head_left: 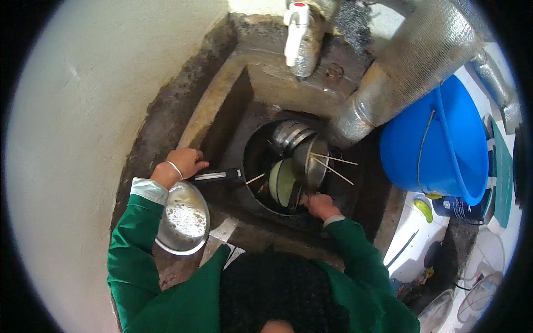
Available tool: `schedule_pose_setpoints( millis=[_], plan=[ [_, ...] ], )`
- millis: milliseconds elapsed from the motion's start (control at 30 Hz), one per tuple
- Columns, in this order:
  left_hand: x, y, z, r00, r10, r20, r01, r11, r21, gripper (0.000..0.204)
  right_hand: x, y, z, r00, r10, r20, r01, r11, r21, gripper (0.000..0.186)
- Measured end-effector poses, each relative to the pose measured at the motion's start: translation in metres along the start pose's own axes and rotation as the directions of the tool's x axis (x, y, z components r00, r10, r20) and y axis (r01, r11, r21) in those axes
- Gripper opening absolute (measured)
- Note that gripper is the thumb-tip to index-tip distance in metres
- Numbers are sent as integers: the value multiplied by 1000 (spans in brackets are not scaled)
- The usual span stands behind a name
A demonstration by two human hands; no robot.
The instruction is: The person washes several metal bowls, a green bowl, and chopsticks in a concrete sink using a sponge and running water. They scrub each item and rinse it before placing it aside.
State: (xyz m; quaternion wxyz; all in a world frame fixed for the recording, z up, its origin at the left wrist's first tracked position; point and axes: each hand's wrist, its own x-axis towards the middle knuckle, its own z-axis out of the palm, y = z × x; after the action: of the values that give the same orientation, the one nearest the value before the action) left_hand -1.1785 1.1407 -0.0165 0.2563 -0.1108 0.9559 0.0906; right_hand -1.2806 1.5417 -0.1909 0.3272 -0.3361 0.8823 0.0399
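A black pan (261,161) sits in a dark concrete sink (222,111), filled with metal bowls (291,136), a pale green plate (284,182) and several chopsticks (333,164). My left hand (183,164) grips the pan's black handle (219,176) at the sink's left rim. My right hand (319,205) reaches into the pan's near edge and touches the dishes next to the green plate; whether it holds one is hidden. Both arms wear green sleeves.
A steel bowl (183,219) with foamy water rests on the ledge under my left forearm. A white tap (294,33) stands above the sink. A silver duct (405,72) and a blue bucket (438,139) crowd the right side. A white wall lies left.
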Motion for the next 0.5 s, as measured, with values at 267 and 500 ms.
schedule_pose_setpoints(
  millis=[267,500],
  plan=[
    [-158,-38,74,422,-427,-800,-54,869,-492,18,1,-2,5,990,95,-103,-88,993,74,20],
    [-212,4,182,759,-651,7,-272,-326,-905,40,-13,9,-24,996,-94,2,77,824,562,19]
  ],
)
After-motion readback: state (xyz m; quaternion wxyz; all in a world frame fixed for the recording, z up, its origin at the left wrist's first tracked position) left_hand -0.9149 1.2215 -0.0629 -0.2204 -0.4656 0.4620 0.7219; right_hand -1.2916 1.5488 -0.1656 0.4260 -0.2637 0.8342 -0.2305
